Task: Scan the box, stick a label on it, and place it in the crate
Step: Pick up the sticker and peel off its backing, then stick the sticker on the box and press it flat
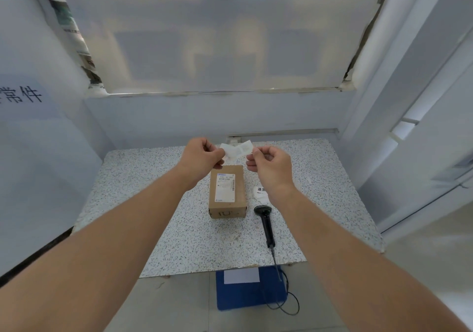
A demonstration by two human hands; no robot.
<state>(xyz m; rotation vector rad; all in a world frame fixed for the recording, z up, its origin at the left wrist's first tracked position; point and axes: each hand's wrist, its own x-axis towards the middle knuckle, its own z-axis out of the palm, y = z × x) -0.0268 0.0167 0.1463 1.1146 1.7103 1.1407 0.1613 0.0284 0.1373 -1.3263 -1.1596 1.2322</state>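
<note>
— Step in hand?
— Labelling, by my judgement. Left hand (202,156) and right hand (270,164) each pinch an end of a thin, translucent label strip (236,150), held above the tabletop's (153,178) far edge.
— The box (227,192)?
— Small brown cardboard, printed slip on top, mid-tabletop; black scanner (266,225) lies just beside it, toward the right edge.
— Next?
— Peel the backing, press flat — then the blue crate (249,288), below the near edge.

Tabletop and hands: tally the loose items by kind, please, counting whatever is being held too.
Cardboard box: 1
Barcode scanner: 1
Label sheets: 2, one lying on the table, one held between left hand and right hand as a white strip
Total: 4
</note>
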